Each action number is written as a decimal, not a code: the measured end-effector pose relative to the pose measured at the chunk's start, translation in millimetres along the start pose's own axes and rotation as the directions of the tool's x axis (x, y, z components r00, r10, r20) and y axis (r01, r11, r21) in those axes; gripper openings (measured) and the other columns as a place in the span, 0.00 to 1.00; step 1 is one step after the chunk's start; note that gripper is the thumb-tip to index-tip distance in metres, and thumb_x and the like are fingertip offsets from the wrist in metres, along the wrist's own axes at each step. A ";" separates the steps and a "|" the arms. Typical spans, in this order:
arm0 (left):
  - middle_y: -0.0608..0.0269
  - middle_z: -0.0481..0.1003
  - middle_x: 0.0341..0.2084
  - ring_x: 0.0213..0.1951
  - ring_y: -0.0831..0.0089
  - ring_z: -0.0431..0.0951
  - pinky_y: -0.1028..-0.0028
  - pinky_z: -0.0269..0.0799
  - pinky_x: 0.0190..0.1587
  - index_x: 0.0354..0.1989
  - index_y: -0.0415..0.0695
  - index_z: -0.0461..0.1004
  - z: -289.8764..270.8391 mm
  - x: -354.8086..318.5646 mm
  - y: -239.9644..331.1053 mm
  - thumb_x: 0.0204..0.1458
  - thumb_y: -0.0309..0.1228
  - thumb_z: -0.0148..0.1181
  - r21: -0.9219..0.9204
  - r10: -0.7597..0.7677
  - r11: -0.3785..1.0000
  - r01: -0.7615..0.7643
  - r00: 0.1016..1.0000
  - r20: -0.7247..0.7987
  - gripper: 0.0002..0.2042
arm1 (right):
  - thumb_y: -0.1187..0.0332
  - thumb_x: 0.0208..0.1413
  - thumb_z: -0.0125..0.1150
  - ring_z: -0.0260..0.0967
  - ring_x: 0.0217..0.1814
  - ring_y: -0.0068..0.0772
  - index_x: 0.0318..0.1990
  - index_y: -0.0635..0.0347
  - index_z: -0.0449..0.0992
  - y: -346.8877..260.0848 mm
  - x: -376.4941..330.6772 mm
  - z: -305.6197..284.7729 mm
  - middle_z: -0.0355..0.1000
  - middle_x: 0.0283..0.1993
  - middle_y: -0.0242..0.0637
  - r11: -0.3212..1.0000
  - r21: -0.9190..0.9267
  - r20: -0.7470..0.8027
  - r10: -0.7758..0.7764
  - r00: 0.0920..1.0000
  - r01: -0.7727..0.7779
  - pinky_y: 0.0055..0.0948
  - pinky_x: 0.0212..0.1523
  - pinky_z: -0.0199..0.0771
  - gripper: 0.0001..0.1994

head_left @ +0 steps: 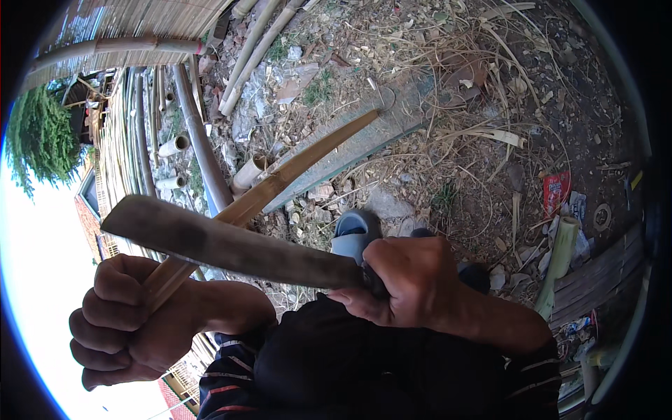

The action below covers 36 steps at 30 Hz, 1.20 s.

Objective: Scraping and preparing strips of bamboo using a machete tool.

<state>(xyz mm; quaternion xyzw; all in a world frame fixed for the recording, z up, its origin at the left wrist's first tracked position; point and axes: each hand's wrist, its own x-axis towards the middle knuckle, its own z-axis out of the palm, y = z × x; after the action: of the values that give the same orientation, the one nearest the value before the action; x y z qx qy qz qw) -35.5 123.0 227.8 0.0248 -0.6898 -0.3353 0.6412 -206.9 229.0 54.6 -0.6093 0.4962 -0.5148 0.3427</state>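
My left hand (pixel 126 318) is closed in a fist around the near end of a long split bamboo strip (pixel 301 166). The strip slants up and away to the right, its far end over a flat greenish board (pixel 406 119) on the ground. In my right hand (pixel 413 283) is the handle of a machete (pixel 231 245), fingers wrapped round it. Its broad, dark blade points left and crosses in front of the strip just beyond my left fist. Whether the blade touches the strip I cannot tell. The handle is mostly hidden by my fingers.
Bamboo shavings (pixel 455 140) and stones litter the ground. Long bamboo poles (pixel 199 133) and cut bamboo tubes (pixel 173 145) lie at the left. A grey sandal (pixel 355 234) shows below the strip. At the right are a red wrapper (pixel 555 192) and a green bamboo piece (pixel 560 262).
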 end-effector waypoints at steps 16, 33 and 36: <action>0.78 0.47 0.12 0.13 0.82 0.46 0.77 0.43 0.20 0.15 0.57 0.49 -33.1 7.4 2.3 0.67 0.47 0.44 0.080 -0.052 0.995 0.058 0.996 -0.076 0.26 | 0.44 0.64 0.55 0.69 0.10 0.39 0.21 0.61 0.71 46.7 -9.7 10.1 0.64 0.09 0.37 0.982 -0.189 -0.074 -0.031 0.997 0.016 0.37 0.12 0.68 0.29; 0.75 0.54 0.15 0.15 0.79 0.53 0.75 0.48 0.21 0.16 0.56 0.56 -38.2 10.5 -7.3 0.66 0.45 0.44 -0.004 0.011 1.000 -0.011 1.000 -0.020 0.23 | 0.41 0.64 0.52 0.74 0.21 0.56 0.25 0.67 0.76 153.9 -30.3 8.6 0.71 0.17 0.51 0.817 -0.386 -0.147 0.404 0.903 -0.428 0.48 0.24 0.72 0.32; 0.74 0.62 0.17 0.15 0.82 0.61 0.78 0.58 0.20 0.24 0.53 0.65 -35.1 14.1 -9.2 0.68 0.51 0.42 -0.159 -0.112 0.980 0.119 0.992 0.051 0.22 | 0.39 0.64 0.49 0.75 0.23 0.56 0.25 0.66 0.77 152.7 -30.5 -7.3 0.73 0.18 0.51 0.674 -0.396 -0.143 0.626 0.767 -0.624 0.50 0.27 0.73 0.33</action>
<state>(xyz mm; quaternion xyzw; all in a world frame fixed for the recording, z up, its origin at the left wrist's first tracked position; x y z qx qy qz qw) -10.0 94.2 233.8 0.0057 -0.6712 -0.4272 0.6058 -251.7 217.3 -94.1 -0.4631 0.7722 -0.2455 0.3592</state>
